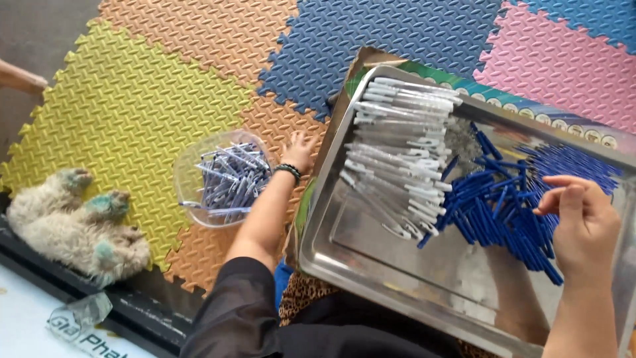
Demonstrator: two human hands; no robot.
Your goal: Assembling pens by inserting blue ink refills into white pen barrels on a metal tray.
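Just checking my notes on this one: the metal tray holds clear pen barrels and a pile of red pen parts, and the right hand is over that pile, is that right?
Not quite. The head view shows the pile of pen parts is blue, not red. The rest stands: they lie in the metal tray beside the clear pen barrels, with the right hand over the pile.

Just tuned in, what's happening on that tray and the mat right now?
A person sits over a steel tray holding a stack of clear pen barrels and a heap of blue pen parts. The right hand is over the blue heap, fingers pinched as if picking one. The left hand rests on the foam mat beside a clear bowl of assembled pens. A fluffy toy lies at the mat's edge.
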